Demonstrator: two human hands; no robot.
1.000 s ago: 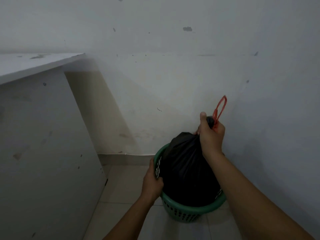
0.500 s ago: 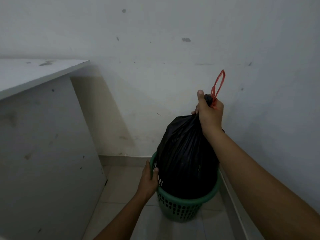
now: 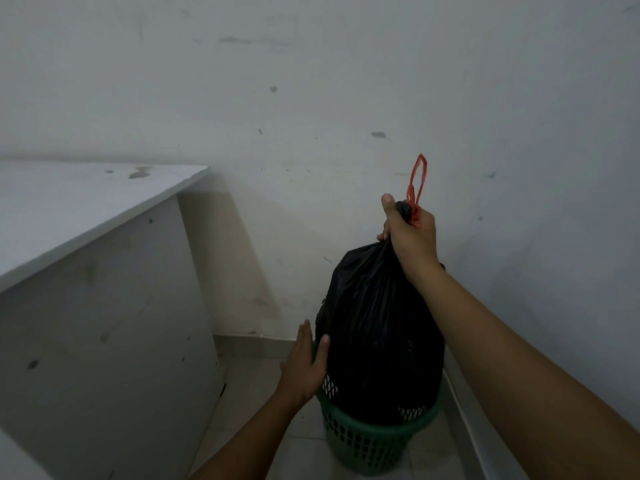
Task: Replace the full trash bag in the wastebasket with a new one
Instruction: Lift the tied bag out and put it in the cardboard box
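A: dim, flat grey light, no glare. soft shadow on wall (image 3: 225,258) beside the desk (image 3: 86,209)
B: mild wide-angle bend at edges, black bag (image 3: 377,327) loses all detail

A white cabinet (image 3: 104,306) with a stained top stands on the left. A marked white wall (image 3: 311,98) runs behind, and a pale tiled floor (image 3: 256,382) lies below.

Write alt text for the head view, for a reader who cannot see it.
A right hand grips the gathered neck of a full black bag, raising it partly out of a green basket on the floor. The left hand rests at the basket's rim, thumb against the bag. A red drawstring sticks up above the fist; a white wall stands behind.
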